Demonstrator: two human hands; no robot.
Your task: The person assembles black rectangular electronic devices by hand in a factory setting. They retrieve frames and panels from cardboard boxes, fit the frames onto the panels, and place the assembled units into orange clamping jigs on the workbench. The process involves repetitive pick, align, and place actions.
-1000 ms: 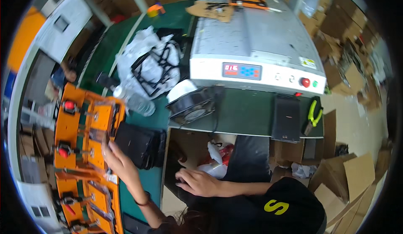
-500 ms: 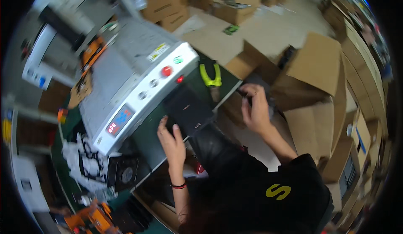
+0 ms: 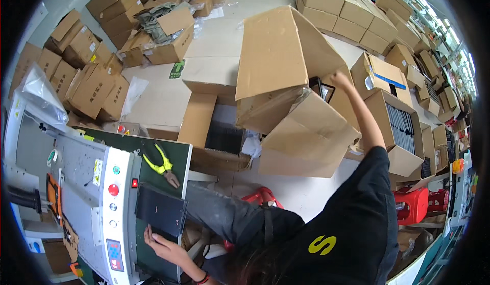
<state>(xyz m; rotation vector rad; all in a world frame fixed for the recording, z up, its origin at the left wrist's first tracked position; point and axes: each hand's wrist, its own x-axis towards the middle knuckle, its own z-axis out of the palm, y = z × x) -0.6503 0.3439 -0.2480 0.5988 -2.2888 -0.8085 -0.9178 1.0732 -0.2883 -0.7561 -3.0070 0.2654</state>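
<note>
A black panel [image 3: 161, 208] is lying on the green surface [image 3: 153, 264] beside the left hand [image 3: 171, 250], its fingers loosely parted, empty; the right hand [image 3: 340, 80] is curling by a black frame [image 3: 316, 84] in a carton [image 3: 306, 144], grip unclear; boxes [image 3: 347, 23] are crowding the floor [image 3: 214, 60].

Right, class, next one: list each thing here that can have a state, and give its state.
Black panel: lying flat on the green bench
Pliers: lying down, handles spread
Large box: flaps open
Smaller box: open
Box on the right: open, flat pieces inside
Control display: lit
Red switch: glowing
Left hand: open, near the panel
Right hand: at the large box, grip unclear
</note>
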